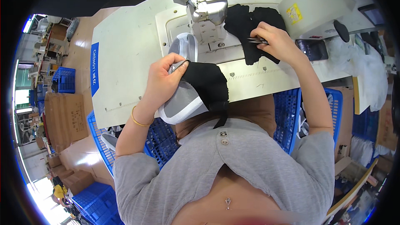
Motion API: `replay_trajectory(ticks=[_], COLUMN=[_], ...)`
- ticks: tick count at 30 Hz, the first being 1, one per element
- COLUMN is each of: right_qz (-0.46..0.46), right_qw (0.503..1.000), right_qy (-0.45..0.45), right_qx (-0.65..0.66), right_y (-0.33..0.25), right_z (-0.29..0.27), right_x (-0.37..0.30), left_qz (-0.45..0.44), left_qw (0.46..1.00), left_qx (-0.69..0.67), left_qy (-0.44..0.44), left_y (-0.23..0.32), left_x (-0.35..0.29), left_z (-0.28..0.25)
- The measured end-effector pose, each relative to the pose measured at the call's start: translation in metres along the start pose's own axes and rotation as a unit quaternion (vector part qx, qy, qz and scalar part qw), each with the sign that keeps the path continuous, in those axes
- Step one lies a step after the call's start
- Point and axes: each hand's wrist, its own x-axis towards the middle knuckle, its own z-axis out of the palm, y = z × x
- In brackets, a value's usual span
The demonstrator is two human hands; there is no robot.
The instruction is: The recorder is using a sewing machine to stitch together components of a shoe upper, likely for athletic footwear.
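My left hand (161,81) pinches the edge of a grey mesh shoe upper (181,96) with white trim, thumb on top. A black fabric piece (205,82) lies against the upper under the same thumb and hangs over the table's front edge. My right hand (278,43) is closed around small thread snips (257,41), their blades pointing left. Beneath the snips, black fabric pieces (238,27) are spread on the table to the right of the sewing machine (208,16). Part of the upper reaches up beside the machine's post.
The white sewing table (125,66) has a ruler scale along its front. A phone-like dark device (312,50) and white fluffy material (368,73) are at the right. Blue baskets (287,118) stand under the table. Cardboard boxes (64,114) sit on the left floor.
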Motion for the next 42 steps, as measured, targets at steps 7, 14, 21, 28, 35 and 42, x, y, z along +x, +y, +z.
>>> replay_trajectory(ticks=[7,14,21,28,35,42], right_qz=[-0.12,-0.097,0.14,0.057,0.061,0.071], right_qw=[0.987,0.872,0.832,0.863,0.859,0.858], right_qy=[0.105,-0.035,-0.044,0.014,0.025,0.035], right_qx=[-0.002,0.479,0.534,0.501,0.507,0.508], right_y=[-0.002,-0.132,-0.15,-0.146,-0.148,-0.146], right_z=[-0.014,-0.027,0.016,0.026,0.024,0.027], right_x=[0.001,-0.013,-0.007,-0.003,-0.004,-0.006], left_qz=[-0.015,-0.012,0.0,-0.047,-0.028,-0.019], left_qw=[1.0,0.998,0.996,0.982,0.984,0.985], left_qx=[-0.021,0.046,-0.088,-0.183,-0.173,-0.173], left_qy=[0.015,0.028,0.0,-0.023,-0.012,0.002], left_y=[0.002,0.019,0.027,0.018,0.023,0.023], left_x=[-0.003,-0.011,-0.018,-0.02,-0.021,-0.021], left_z=[0.001,0.006,0.013,0.013,0.017,0.019])
